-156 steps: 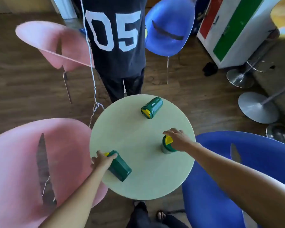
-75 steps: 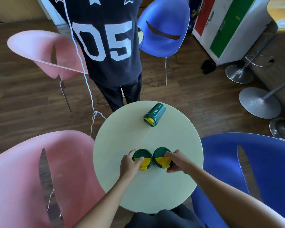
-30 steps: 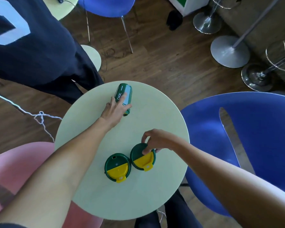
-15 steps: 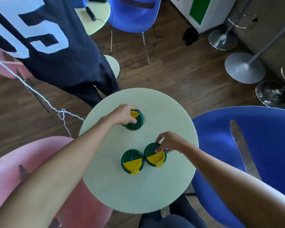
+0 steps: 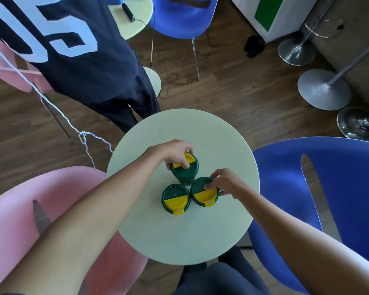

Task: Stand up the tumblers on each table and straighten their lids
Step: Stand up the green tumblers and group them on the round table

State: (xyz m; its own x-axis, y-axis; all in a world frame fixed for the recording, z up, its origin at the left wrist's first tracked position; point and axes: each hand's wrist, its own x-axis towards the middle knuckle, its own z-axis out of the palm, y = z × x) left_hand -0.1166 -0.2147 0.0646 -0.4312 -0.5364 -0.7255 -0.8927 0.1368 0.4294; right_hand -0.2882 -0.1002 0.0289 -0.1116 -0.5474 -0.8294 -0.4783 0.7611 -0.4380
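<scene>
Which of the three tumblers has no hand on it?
The near-left tumbler stands untouched. The left hand grips the far tumbler, and the right hand holds the near-right tumbler.

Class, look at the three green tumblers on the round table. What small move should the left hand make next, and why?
Probably twist the far tumbler's lid. All three stand upright in a cluster, but its yellow flap faces away from the person, while the near-left tumbler and near-right tumbler have theirs facing the person. The left hand grips that lid; the right hand holds the near-right one.
</scene>
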